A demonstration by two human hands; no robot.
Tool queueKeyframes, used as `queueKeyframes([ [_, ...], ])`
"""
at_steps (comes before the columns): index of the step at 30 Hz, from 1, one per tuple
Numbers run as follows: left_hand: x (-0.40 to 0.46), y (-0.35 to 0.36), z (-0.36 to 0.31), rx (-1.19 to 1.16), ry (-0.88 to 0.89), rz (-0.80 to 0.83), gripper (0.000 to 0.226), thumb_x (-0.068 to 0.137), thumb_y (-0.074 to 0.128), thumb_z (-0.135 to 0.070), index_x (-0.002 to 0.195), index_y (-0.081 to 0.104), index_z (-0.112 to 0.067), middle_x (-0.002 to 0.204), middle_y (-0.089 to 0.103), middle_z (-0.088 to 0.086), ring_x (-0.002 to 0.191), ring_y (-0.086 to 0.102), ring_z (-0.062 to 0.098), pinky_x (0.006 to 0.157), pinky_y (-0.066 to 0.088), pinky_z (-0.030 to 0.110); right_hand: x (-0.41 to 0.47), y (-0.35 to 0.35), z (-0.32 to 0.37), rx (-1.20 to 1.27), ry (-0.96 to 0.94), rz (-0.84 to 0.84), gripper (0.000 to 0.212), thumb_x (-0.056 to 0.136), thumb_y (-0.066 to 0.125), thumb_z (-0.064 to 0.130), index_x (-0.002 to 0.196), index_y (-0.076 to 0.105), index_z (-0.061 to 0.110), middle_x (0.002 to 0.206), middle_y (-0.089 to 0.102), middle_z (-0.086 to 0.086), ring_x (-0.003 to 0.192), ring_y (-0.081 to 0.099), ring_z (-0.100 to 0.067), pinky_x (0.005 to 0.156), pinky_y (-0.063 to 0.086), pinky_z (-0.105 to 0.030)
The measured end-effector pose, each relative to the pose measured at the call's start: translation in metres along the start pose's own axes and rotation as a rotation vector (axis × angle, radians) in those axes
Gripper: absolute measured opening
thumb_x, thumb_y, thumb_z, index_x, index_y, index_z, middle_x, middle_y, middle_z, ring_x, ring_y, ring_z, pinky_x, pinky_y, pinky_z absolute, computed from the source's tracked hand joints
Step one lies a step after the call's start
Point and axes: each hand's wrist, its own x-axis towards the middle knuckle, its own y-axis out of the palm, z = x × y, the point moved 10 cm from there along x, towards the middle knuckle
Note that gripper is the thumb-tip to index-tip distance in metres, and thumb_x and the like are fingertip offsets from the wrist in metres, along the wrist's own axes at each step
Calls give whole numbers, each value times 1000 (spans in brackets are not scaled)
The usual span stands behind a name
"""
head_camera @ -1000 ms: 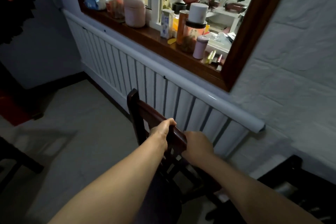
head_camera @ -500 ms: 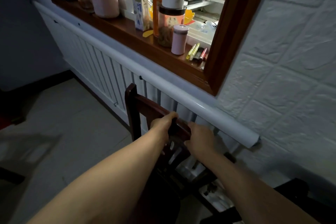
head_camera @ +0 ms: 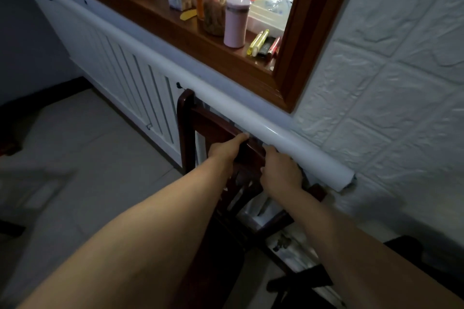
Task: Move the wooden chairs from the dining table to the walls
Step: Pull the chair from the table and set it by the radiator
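Note:
A dark reddish wooden chair (head_camera: 187, 128) stands with its back close against the white slatted wall panel (head_camera: 130, 83), just under the rounded white ledge (head_camera: 288, 138). My left hand (head_camera: 226, 150) grips the chair's top rail from the left. My right hand (head_camera: 281, 173) grips the same rail a little to the right, near the ledge. The seat and legs are mostly hidden under my forearms and in shadow.
A wooden window sill (head_camera: 160, 15) above holds jars, a carton, a pink tumbler (head_camera: 236, 22) and pens. A white textured wall (head_camera: 389, 83) rises on the right. Pale tiled floor (head_camera: 82, 153) spreads left. A dark object (head_camera: 414, 253) sits at lower right.
The chair has gone forward until its back is next to the wall panel under the ledge. My view has come closer and lower. Both hands have kept their hold on the rail.

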Motion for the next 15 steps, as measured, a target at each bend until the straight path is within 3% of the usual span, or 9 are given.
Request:
queueKeyframes([
  [4, -2, 2, 4, -7, -5, -22, 74, 64, 81, -30, 127, 54, -3, 113, 65, 17, 96, 64, 33, 88, 55, 46, -5, 4, 0, -38, -6, -7, 46, 92, 53, 6, 135, 37, 8, 121, 60, -16, 105, 60, -29, 82, 51, -40],
  [8, -3, -5, 3, -20, -3, -54, 63, 63, 78, -28, 119, 59, -3, 99, 67, 16, 86, 66, 31, 79, 57, 40, -5, 12, 8, -8, -18, 17, 37, 92, 55, 9, 126, 42, 7, 123, 58, -16, 106, 60, -28, 82, 50, -38],
  [12, -2, -13, -2, 18, 4, -61, 65, 69, 78, -31, 124, 57, -3, 113, 66, 17, 92, 64, 31, 81, 55, 38, -1, 15, 17, -10, -38, 31, 40, 92, 56, 12, 128, 40, 6, 127, 54, -18, 110, 57, -30, 89, 48, -40],
  [15, -9, -8, -7, 71, 1, 9, 65, 78, 74, -33, 132, 51, -6, 126, 61, 15, 82, 61, 23, 61, 52, 30, 1, 16, 16, -35, -26, 36, 50, 89, 61, 14, 131, 36, 5, 132, 48, -20, 116, 52, -32, 95, 44, -42],
])
